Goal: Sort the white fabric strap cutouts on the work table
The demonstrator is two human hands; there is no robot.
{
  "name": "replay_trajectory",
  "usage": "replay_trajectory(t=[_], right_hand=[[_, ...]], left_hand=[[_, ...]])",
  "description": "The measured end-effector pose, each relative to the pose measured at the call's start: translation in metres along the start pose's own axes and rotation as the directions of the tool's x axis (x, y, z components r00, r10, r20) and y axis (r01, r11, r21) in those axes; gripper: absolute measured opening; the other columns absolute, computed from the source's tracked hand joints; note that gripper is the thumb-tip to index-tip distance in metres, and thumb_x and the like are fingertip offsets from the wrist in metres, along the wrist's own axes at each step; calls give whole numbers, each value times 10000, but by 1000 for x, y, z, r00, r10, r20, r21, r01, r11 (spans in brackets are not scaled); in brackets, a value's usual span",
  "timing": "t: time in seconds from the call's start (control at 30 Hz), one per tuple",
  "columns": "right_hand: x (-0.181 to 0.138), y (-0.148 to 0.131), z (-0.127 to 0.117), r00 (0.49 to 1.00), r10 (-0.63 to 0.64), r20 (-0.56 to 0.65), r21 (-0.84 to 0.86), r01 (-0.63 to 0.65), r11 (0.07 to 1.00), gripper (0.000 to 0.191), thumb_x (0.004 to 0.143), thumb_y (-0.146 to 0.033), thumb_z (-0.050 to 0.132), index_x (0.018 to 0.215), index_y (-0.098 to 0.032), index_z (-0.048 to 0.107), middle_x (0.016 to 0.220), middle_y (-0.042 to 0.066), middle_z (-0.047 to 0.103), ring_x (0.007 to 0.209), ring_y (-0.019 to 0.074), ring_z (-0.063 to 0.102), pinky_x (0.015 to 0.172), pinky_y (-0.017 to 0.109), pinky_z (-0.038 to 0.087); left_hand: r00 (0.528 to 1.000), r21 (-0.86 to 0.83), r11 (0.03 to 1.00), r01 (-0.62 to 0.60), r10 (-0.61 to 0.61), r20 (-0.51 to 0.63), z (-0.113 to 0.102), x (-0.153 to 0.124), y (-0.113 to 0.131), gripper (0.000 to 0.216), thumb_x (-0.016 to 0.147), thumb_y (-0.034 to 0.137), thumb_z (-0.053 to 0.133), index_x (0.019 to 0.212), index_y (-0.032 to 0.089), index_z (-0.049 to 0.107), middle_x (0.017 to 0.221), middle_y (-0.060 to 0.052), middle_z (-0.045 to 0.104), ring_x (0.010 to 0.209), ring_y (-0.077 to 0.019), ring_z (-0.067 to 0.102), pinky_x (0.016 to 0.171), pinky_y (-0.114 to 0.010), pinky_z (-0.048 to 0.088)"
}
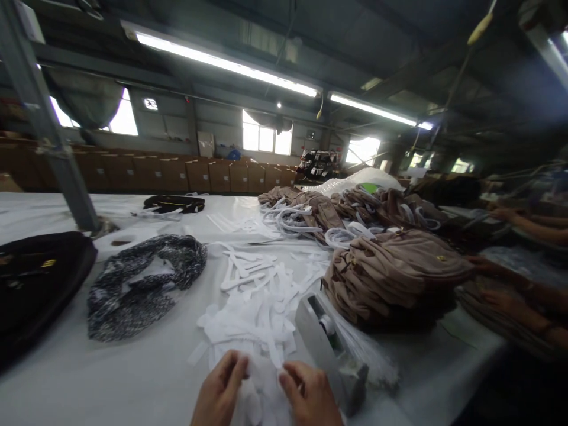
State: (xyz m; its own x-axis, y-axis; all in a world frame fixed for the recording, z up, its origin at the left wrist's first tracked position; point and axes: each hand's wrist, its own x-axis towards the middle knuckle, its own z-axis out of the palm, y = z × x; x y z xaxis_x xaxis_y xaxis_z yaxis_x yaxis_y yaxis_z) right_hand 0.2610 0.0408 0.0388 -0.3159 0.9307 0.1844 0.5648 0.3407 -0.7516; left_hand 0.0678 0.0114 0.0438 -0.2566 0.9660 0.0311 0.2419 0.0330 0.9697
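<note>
At the front of the table, my left hand (222,387) has thumb and fingers pinched together by a loose heap of white cut pieces (248,319). What it holds, if anything, is blurred. My right hand (308,390) is closed on the near end of a narrow white strip (271,334), which runs away from me over the heap. The pieces look like paper or thin foam; I cannot tell which. Just right of the heap stands a grey tape dispenser (313,337), with clear plastic film (368,349) beside it.
Stacked tan bags (390,266) rise on the right, with more tan bags and white straps behind. Left lie a dark speckled cloth bundle (142,287) and a black bag (39,284). A metal post (57,142) stands far left. Another person's arms (528,296) reach in from the right.
</note>
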Motion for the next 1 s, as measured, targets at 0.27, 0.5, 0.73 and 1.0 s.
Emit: replay_trajectory(t=[0.27, 0.5, 0.73, 1.0], right_hand=[[56, 11, 24, 988, 154, -33, -165, -157, 974, 736, 826, -476, 480, 1380, -15, 330, 1378, 219, 415, 1270, 317, 392, 1033, 411, 331], [61, 20, 66, 998, 43, -55, -249, -56, 967, 598, 726, -135, 541, 1315, -115, 440, 1317, 151, 499, 1227, 291, 441, 1026, 410, 350], [93, 23, 37, 997, 19, -80, -238, -38, 971, 550, 692, 31, 357, 1207, -60, 526, 1132, 165, 599, 1110, 252, 538, 946, 369, 422], [103, 3, 9, 1000, 0, 23, -264, 6, 964, 644, 756, -157, 483, 1369, -19, 343, 1368, 213, 429, 1282, 281, 390, 1019, 381, 364]], left_hand=[[943, 306, 950, -68, 161, -290, -35, 25, -69, 366, 762, 558, 458, 805, 220, 594, 1367, -114, 442, 1291, -287, 380, 1097, -469, 261], [951, 373, 923, -90, 191, -243, -18, 49, -93, 346, 811, 495, 421, 909, 208, 589, 1372, -118, 435, 1312, -291, 356, 1098, -479, 270], [967, 336, 934, -119, 186, -173, 24, 56, -59, 287, 836, 415, 412, 900, 190, 578, 1323, -155, 476, 1285, -280, 393, 1089, -447, 292], [985, 274, 960, 63, -16, -170, 74, 83, -43, 367, 888, 337, 255, 1142, 157, 448, 1295, -168, 505, 1267, -243, 421, 1050, -400, 327]])
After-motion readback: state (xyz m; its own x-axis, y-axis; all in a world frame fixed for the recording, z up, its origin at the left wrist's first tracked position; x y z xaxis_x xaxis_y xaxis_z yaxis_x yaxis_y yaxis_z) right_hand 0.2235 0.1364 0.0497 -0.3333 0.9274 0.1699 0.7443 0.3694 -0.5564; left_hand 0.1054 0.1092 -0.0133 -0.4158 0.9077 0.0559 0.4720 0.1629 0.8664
